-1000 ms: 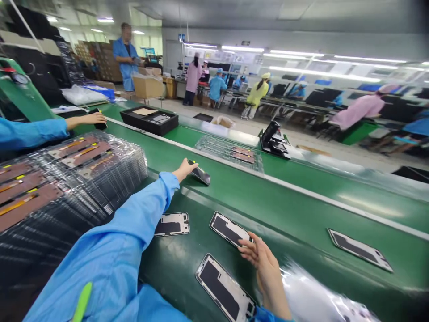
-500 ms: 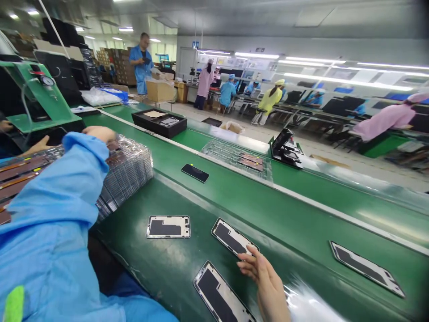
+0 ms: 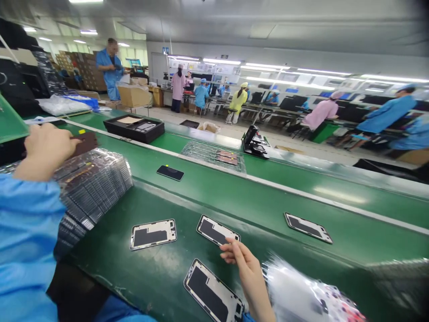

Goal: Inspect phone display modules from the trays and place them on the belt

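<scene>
Green conveyor belt (image 3: 268, 237) bears a phone frame (image 3: 214, 230) touching the right hand's fingers (image 3: 231, 245); any grip is unclear.

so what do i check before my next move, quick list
Phone frames lying flat and apart on the green conveyor belt: ok
Right hand fingertips on the middle frame: cannot tell, they sit at its edge
Left hand grip on the dark piece: cannot tell
Black panel lying flat on the belt, away from both hands: ok
Plastic-wrapped stack standing beside the belt, not toppled: ok
</scene>
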Tool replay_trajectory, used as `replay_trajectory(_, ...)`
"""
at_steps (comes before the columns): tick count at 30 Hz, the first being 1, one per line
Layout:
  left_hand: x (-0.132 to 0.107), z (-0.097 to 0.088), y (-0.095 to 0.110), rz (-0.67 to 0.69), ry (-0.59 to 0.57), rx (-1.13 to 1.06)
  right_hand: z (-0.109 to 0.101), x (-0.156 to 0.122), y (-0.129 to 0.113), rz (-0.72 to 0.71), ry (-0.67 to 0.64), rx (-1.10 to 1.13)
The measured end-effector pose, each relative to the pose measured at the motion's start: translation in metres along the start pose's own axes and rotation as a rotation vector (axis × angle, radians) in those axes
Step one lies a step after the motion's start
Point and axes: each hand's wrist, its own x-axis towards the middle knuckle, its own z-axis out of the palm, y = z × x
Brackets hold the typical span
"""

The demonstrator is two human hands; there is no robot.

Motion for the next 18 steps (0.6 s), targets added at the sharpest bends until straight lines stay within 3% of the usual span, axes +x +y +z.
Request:
replay_trajectory(1,-0.02,-0.003,0.017,-0.005,0.007,0.01,0.002,-0.002,-0.003,-0.015,-0.012,-0.033)
replay_trajectory(3,-0.07,-0.002,0.058,0.129,-0.076,-0.133,0.007,-0.008,-0.009,-0.046,-0.04,-0.099)
replay_trajectory(7,-0.184,0.028,0.132,0.567,-0.734,-0.818,0.016,-0.022,-0.022,-0.158,-0.083,-0.089)
replay_trajectory(10,-0.248,0.056,0.164,0.726,-0.925,-1.062,0.017,-0.027,-0.028,-0.243,0.033,-0.109)
replay_trajectory(14,-0.294,0.081,0.183,0.613,-1.072,-1.241,0.012,-0.022,-0.029,-0.304,0.219,-0.272)
replay_trajectory(18,-0.306,0.101,0.194,0.35,-1.157,-1.378,0.025,-0.025,-0.027,-0.662,0.408,-0.551)
